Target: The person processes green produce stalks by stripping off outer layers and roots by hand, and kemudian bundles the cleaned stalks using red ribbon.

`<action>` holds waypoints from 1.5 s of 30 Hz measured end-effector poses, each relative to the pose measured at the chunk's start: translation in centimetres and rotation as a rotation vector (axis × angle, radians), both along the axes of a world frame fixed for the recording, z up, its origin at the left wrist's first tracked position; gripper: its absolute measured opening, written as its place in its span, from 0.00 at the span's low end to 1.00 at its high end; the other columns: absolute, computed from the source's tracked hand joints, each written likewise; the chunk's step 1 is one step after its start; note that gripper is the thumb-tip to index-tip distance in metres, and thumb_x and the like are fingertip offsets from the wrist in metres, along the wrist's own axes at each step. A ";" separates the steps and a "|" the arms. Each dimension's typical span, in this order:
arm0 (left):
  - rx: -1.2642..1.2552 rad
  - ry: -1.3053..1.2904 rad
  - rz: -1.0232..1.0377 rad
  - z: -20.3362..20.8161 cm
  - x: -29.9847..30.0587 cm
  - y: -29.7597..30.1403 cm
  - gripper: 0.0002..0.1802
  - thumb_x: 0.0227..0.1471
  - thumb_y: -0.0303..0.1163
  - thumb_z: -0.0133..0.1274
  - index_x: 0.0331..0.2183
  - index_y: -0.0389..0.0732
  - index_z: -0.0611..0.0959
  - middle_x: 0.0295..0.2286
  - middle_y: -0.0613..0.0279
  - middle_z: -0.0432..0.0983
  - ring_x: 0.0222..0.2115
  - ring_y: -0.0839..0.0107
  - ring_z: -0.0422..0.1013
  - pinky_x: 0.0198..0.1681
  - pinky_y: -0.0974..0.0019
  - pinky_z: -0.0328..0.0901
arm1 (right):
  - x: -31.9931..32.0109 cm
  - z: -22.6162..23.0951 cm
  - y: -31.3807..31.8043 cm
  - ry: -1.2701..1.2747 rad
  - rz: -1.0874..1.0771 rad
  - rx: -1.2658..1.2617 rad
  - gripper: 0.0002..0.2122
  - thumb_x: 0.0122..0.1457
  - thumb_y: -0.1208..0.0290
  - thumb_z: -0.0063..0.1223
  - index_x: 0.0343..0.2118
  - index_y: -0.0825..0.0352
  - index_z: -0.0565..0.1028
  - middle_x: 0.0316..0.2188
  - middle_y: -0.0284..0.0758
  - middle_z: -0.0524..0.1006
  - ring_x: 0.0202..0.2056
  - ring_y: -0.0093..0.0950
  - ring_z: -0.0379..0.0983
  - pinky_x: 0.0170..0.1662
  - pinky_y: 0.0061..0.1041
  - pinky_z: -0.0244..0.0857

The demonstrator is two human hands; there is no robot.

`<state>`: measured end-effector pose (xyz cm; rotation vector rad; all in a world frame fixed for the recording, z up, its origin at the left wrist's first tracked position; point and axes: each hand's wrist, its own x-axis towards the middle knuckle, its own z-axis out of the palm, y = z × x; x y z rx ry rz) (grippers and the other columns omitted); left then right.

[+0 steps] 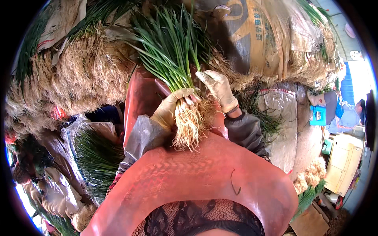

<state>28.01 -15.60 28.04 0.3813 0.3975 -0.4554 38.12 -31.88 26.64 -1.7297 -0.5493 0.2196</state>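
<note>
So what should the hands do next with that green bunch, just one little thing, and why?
Maybe the right hand could gently draw its green stalk in against the bunch: it seems to pinch that stalk at the bunch's right edge, while the left hand grips the rest just above the dangling roots.

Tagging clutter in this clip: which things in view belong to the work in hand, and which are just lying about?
In the work:
left hand, gripping the bunch of rooted green stalks
right hand, at the bunch's side
red apron, worn
stacked rooted bundles, probably

Apparently lying about:
cream box
blue plastic item
brown board
</note>
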 end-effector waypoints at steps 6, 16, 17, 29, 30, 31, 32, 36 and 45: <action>-0.015 -0.185 0.197 -1.8 -1.3 0.8 0.13 0.52 0.34 0.54 0.29 0.31 0.78 0.23 0.53 0.78 0.18 0.70 0.74 0.21 0.73 0.71 | -0.4 2.4 2.0 -0.345 -0.225 -0.156 0.12 0.60 0.61 0.50 0.25 0.64 0.75 0.19 0.32 0.73 0.21 0.25 0.69 0.25 0.27 0.61; 0.047 -0.074 0.142 -3.7 -5.2 1.9 0.14 0.50 0.35 0.54 0.25 0.31 0.80 0.23 0.50 0.79 0.16 0.72 0.72 0.15 0.76 0.65 | -2.3 3.8 -4.0 -0.095 0.246 -0.367 0.19 0.58 0.62 0.55 0.51 0.61 0.72 0.46 0.38 0.76 0.43 0.28 0.75 0.46 0.27 0.69; 0.035 -0.070 0.113 -3.8 -4.8 1.6 0.14 0.50 0.34 0.54 0.25 0.31 0.80 0.23 0.50 0.79 0.16 0.72 0.72 0.16 0.76 0.66 | -2.7 3.0 -3.3 -0.089 0.331 -0.271 0.19 0.58 0.65 0.55 0.51 0.62 0.72 0.45 0.36 0.77 0.42 0.26 0.75 0.45 0.26 0.69; -0.230 0.039 -0.021 -2.4 -7.5 -3.4 0.12 0.48 0.32 0.55 0.27 0.31 0.81 0.24 0.51 0.79 0.19 0.67 0.75 0.21 0.70 0.70 | -3.5 3.8 -8.3 0.024 0.015 -0.557 0.20 0.58 0.69 0.50 0.53 0.68 0.68 0.43 0.42 0.76 0.44 0.35 0.72 0.51 0.29 0.62; -0.287 0.025 -0.008 -2.2 -7.9 -4.6 0.12 0.48 0.32 0.55 0.27 0.31 0.81 0.24 0.51 0.79 0.19 0.67 0.75 0.21 0.69 0.70 | -4.1 5.2 -5.8 0.157 0.052 -0.315 0.20 0.61 0.72 0.47 0.56 0.70 0.65 0.44 0.40 0.75 0.45 0.31 0.72 0.53 0.24 0.62; -0.330 -0.005 -0.053 -1.9 -7.5 -5.7 0.11 0.48 0.32 0.55 0.27 0.31 0.81 0.24 0.51 0.80 0.20 0.67 0.75 0.22 0.69 0.70 | -4.0 3.7 -6.9 -0.223 0.276 -0.393 0.20 0.63 0.70 0.45 0.57 0.70 0.63 0.48 0.39 0.72 0.47 0.30 0.70 0.54 0.26 0.61; -0.360 -0.032 -0.076 -1.6 -7.4 -6.5 0.11 0.47 0.32 0.55 0.27 0.31 0.81 0.24 0.51 0.80 0.20 0.66 0.76 0.22 0.68 0.71 | -4.5 3.5 -5.9 0.170 0.374 -0.275 0.22 0.63 0.66 0.45 0.58 0.70 0.62 0.51 0.40 0.70 0.49 0.31 0.68 0.56 0.28 0.60; -0.289 -0.188 -0.088 0.6 -7.2 -6.9 0.10 0.46 0.31 0.56 0.27 0.33 0.82 0.24 0.52 0.80 0.21 0.65 0.76 0.26 0.65 0.72 | -8.8 6.5 -0.5 1.008 0.526 0.256 0.30 0.60 0.54 0.46 0.61 0.68 0.58 0.56 0.43 0.65 0.54 0.35 0.64 0.59 0.34 0.58; 0.165 -0.441 0.260 9.3 -16.9 2.6 0.12 0.46 0.28 0.60 0.35 0.36 0.81 0.24 0.63 0.78 0.21 0.77 0.73 0.25 0.73 0.70 | -9.8 8.5 10.2 0.304 0.827 0.153 0.26 0.61 0.58 0.41 0.56 0.72 0.59 0.50 0.48 0.68 0.48 0.35 0.70 0.50 0.31 0.65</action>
